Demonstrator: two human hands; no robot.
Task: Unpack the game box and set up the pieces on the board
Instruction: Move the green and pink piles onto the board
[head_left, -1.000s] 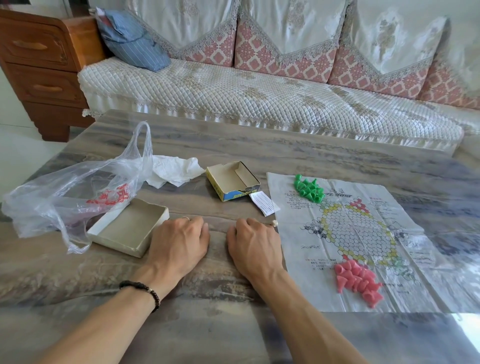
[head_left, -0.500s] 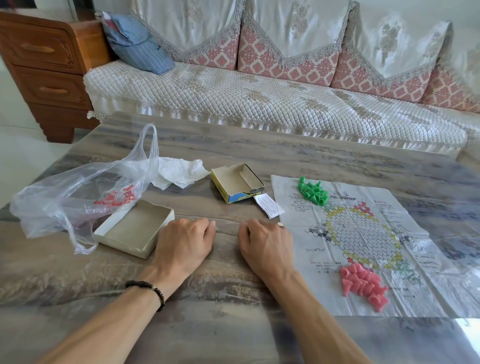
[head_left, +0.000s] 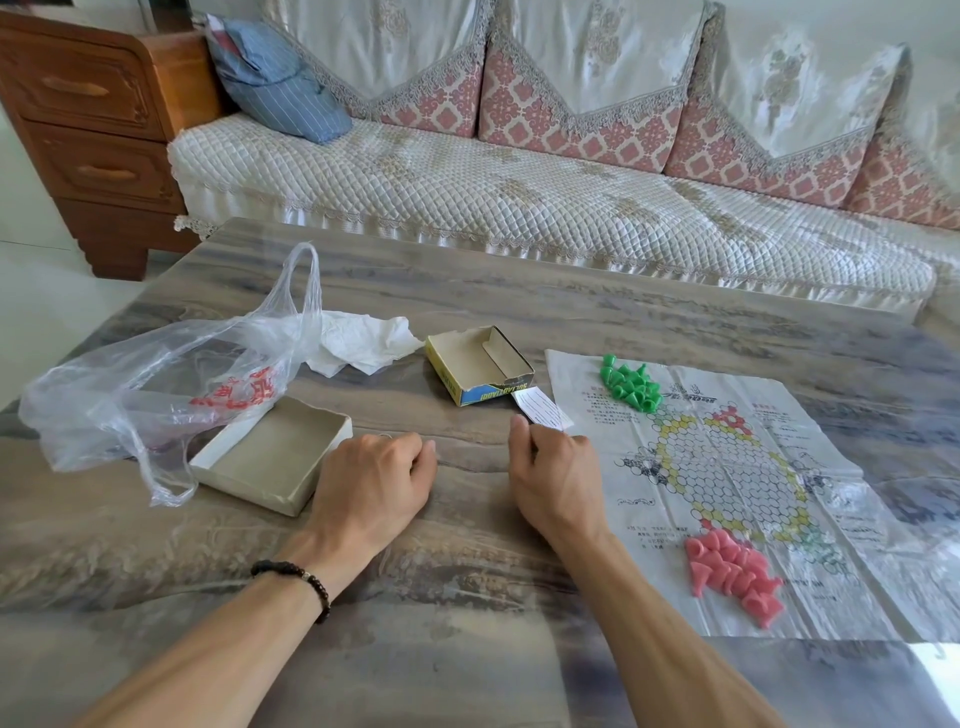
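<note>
A paper game board with a hexagon grid lies flat on the right of the table. A heap of green cone pieces sits at its far left corner, and a heap of pink cone pieces at its near edge. The empty yellow and blue box tray stands left of the board, with a white paper slip beside it. The other grey box half lies open further left. My left hand rests on the table by that grey half, fingers loosely curled. My right hand rests at the board's left edge, fingers curled under, thumb near the slip.
A crumpled clear plastic bag with red print and a white tissue lie on the left of the marbled table. Beyond the table runs a quilted sofa with a blue cushion, and a wooden drawer cabinet stands at far left.
My right hand has turned slightly onto its side and edged toward the paper slip. The left hand stays put. The view has shifted a little.
</note>
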